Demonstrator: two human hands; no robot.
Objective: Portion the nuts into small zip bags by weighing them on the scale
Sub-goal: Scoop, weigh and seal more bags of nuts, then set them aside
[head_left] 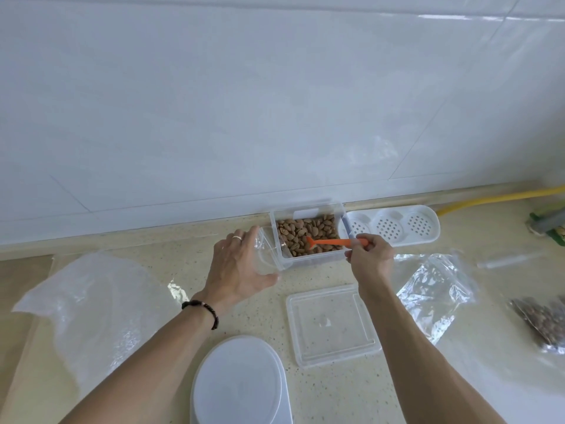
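A clear plastic box (305,209) full of brown nuts (302,232) stands by the wall. My right hand (371,258) grips an orange scoop (327,242) whose head lies on the nuts inside the box. My left hand (237,264) holds a small clear zip bag (269,255) open against the box's left side. The white scale (238,381) sits at the bottom centre, nothing on its plate.
The box's clear lid (333,322) lies near the scale. A large crumpled plastic bag (91,304) lies left, empty zip bags (434,286) right, a filled bag of nuts (544,322) far right. A white perforated tray (394,224) and a yellow hose (501,197) are behind.
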